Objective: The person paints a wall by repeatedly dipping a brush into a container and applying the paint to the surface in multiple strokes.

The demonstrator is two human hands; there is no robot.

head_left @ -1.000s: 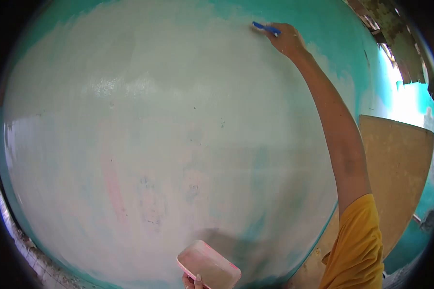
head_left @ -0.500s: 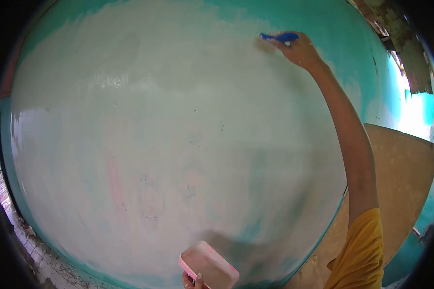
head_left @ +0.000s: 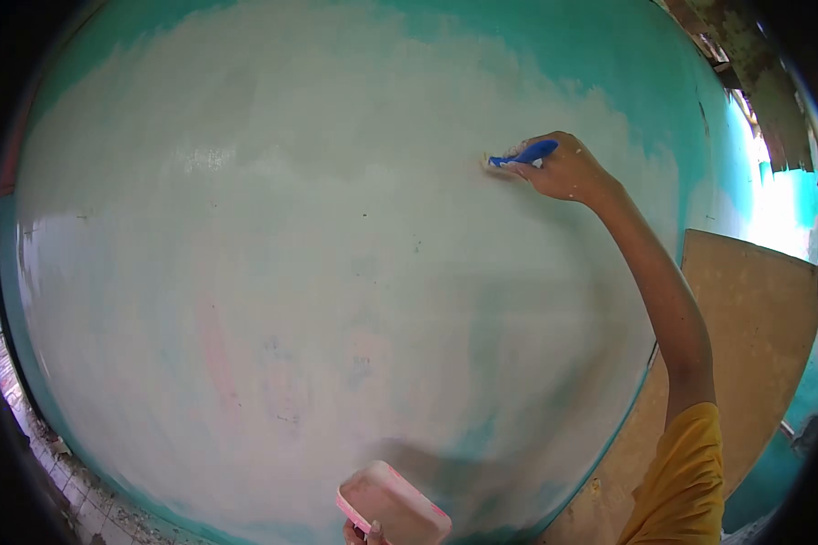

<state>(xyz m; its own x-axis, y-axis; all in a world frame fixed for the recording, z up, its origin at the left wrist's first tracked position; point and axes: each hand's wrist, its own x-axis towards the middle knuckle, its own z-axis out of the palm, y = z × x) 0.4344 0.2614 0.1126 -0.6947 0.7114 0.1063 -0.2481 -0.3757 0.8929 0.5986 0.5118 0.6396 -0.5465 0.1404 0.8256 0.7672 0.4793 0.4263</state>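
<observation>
My right hand (head_left: 562, 169) is closed round a paintbrush with a blue handle (head_left: 541, 151). The brush's bristles touch the wall (head_left: 318, 236), which is coated in whitish paint over teal. At the bottom of the view, my left hand (head_left: 365, 534) grips the lower left edge of a pink-rimmed rectangular tub (head_left: 394, 505). Only some of its fingers show. Pale paint appears to lie inside the tub.
A brown board (head_left: 745, 318) leans at the right, beyond the wall's edge. Bright light comes from an opening at the upper right. Tiled floor (head_left: 91, 509) with debris lies at the lower left.
My right hand has moved down the wall with the paintbrush, from near the upper teal area. My left hand and the tub have hardly moved.
</observation>
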